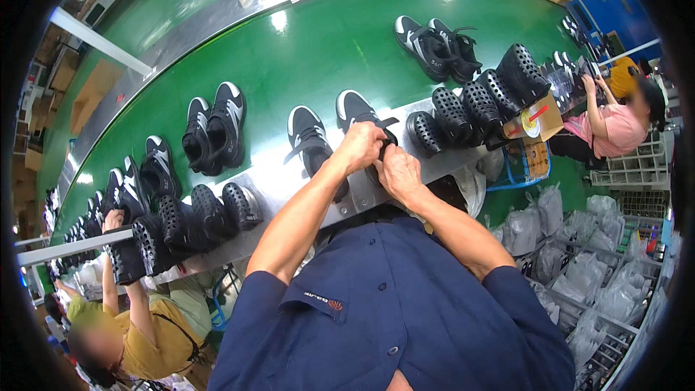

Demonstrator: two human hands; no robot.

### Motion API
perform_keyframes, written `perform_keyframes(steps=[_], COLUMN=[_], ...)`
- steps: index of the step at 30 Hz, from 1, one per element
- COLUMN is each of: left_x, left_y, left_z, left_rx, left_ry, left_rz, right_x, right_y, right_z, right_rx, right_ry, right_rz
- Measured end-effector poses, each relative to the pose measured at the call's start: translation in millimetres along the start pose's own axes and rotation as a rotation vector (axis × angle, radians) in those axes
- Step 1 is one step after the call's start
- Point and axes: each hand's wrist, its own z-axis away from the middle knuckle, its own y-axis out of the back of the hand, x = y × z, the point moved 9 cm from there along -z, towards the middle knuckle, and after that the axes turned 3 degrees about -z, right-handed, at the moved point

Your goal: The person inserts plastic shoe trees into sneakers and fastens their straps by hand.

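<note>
A black sneaker [352, 106] with a grey-white toe stands on the metal edge of the bench in front of me, toe pointing away. My left hand [363, 146] is closed on it near the ankle opening, beside a loose black strap. My right hand [399, 171] is closed at the back of the opening. The fingers meet there and hide what exactly they pinch. Just left of it, partly behind my left forearm, stands a matching black sneaker [308, 130] with its strap hanging loose; no hand touches it.
Black perforated shoe forms [455, 117] line the bench edge at right, with more [210, 213] at left. Pairs of sneakers [215, 124] stand on the green belt [304, 51], one pair [438, 47] farther right. Co-workers sit at left [163, 333] and right [615, 127]. Bagged items fill a rack [615, 246].
</note>
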Motion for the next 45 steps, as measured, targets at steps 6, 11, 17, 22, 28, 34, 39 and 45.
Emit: perform_keyframes(steps=[6, 11, 17, 22, 28, 34, 39, 45], left_x=[3, -34, -66, 19, -88, -86, 6, 24], left_y=[16, -19, -24, 10, 23, 18, 136, 266], left_z=[34, 44, 40, 104, 163, 146, 264, 450], left_rx=[0.175, 0.221, 0.324, 0.455, 0.478, 0.421, 0.86, 1.33], left_ry=[0.05, 0.415, 0.669, 0.372, 0.72, 0.673, 0.447, 0.928], left_rz=[-0.064, -0.01, -0.193, -0.232, -0.069, 0.084, -0.43, -1.136], right_x=[46, 44, 62, 67, 31, 27, 24, -26], right_y=[25, -18, -37, -34, -42, -30, 31, 15], right_z=[5, -18, -39, -39, -44, -36, -8, 14], right_rx=[0.045, -0.246, -0.127, -0.192, -0.217, -0.475, -0.387, -0.539], right_ry=[-0.036, -0.185, -0.193, -0.179, -0.019, -0.027, -0.005, -0.193], right_rz=[-0.353, -0.246, -0.097, -0.112, -0.092, -0.073, -0.25, -0.619])
